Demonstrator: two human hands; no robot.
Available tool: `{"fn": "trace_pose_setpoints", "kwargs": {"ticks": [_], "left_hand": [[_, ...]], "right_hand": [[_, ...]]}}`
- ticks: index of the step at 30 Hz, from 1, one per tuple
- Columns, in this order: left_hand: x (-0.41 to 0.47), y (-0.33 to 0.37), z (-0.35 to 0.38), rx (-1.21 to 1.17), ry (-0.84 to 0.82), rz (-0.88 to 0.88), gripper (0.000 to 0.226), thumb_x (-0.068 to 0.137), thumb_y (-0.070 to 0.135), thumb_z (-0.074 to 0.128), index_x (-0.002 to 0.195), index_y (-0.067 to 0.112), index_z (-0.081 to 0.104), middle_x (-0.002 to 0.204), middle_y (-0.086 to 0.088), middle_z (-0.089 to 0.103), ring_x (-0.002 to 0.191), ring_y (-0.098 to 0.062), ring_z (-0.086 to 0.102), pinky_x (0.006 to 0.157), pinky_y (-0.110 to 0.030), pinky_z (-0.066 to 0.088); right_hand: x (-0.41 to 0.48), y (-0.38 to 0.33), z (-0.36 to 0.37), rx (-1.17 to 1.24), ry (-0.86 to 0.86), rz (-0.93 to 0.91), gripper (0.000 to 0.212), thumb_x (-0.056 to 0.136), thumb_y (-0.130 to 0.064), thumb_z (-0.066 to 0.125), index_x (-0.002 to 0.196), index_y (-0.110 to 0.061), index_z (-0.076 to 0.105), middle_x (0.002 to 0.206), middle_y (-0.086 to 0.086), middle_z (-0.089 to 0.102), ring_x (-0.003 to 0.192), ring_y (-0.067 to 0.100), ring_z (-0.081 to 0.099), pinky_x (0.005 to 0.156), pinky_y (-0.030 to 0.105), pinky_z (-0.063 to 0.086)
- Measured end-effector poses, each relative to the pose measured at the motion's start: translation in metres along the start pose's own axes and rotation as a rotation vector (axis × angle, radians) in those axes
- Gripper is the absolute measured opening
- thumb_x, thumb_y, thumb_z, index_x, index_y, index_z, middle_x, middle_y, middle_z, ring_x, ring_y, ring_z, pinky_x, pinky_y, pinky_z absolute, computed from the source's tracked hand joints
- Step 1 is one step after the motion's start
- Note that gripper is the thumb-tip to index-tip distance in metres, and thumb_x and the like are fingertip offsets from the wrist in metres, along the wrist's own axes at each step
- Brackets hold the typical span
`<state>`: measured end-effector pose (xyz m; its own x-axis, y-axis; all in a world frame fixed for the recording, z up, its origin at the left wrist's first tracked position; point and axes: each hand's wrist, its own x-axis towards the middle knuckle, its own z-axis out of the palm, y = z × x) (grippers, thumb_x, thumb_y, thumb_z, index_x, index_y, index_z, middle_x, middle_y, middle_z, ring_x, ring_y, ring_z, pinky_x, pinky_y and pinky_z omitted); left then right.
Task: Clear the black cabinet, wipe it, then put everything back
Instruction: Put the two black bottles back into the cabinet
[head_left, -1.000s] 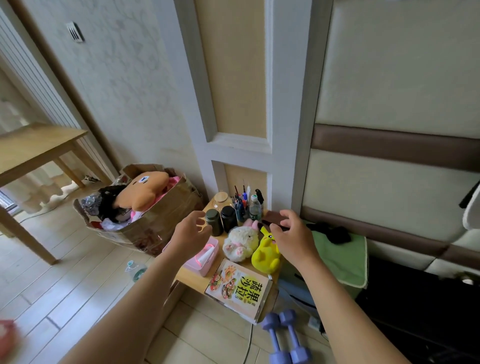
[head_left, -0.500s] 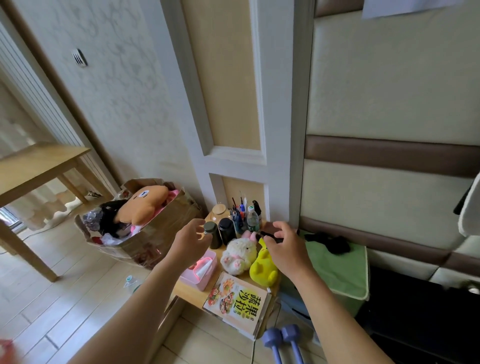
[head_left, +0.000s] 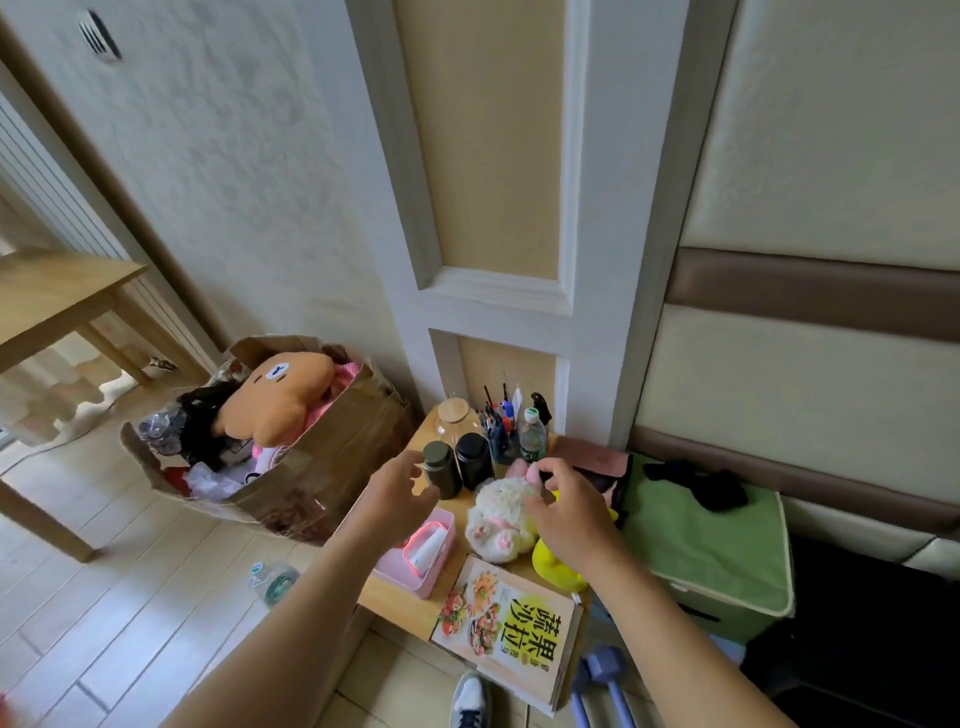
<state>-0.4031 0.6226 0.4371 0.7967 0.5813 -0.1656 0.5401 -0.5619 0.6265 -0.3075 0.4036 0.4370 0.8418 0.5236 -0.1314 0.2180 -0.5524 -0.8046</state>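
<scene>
Both hands over the crowded small desk (head_left: 397, 603), a pick-up about to start.

The left hand (head_left: 400, 486) hovers with its grip apart, just beside the dark jar (head_left: 441, 469). The jar looks rigid, smooth and possibly slippery, so it is best taken round the body below the lid. The white plush toy (head_left: 496, 522) should be light and soft, and any handful will hold it. The right hand (head_left: 569, 514) curls above the toy; I cannot tell if its grip pinches something. The dark mass at near right is probably the black cabinet (head_left: 857, 634).

Soft daylight is coming from the left, brightening the pale plank floor (head_left: 104, 597). Wide-angle distortion is bending the edges.
</scene>
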Motion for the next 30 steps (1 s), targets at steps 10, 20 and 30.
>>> {"fn": "trace_pose_setpoints", "kwargs": {"ticks": [10, 20, 30], "left_hand": [[0.186, -0.093, 0.010, 0.184, -0.239, 0.005, 0.064, 0.091, 0.031, 0.071, 0.146, 0.026, 0.040, 0.136, -0.002, 0.050, 0.112, -0.018, 0.057, 0.092, -0.031, 0.056], [0.308, -0.154, 0.072, 0.379, -0.480, 0.077, 0.094, 0.080, 0.036, 0.080, 0.152, 0.025, 0.020, 0.153, -0.011, 0.028, 0.132, -0.030, 0.042, 0.105, -0.040, 0.048], [0.356, -0.193, 0.138, 0.539, -0.644, 0.142, 0.110, 0.081, 0.037, 0.079, 0.157, 0.030, 0.000, 0.161, -0.012, 0.003, 0.146, -0.045, 0.015, 0.108, -0.051, 0.044]], "right_hand": [[0.178, 0.000, 0.129, -0.459, -0.213, 0.132, 0.051, 0.084, -0.038, 0.052, 0.133, -0.025, 0.045, 0.131, 0.006, 0.049, 0.129, 0.034, 0.042, 0.097, 0.047, 0.047], [0.298, 0.019, 0.214, -0.823, -0.389, 0.224, 0.080, 0.096, -0.020, 0.058, 0.160, -0.030, 0.010, 0.164, 0.008, 0.014, 0.134, 0.036, 0.040, 0.089, 0.040, 0.032], [0.365, 0.071, 0.264, -0.874, -0.506, 0.215, 0.101, 0.091, -0.017, 0.069, 0.158, -0.035, -0.004, 0.167, 0.012, -0.010, 0.126, 0.046, 0.049, 0.093, 0.046, 0.049]]}}
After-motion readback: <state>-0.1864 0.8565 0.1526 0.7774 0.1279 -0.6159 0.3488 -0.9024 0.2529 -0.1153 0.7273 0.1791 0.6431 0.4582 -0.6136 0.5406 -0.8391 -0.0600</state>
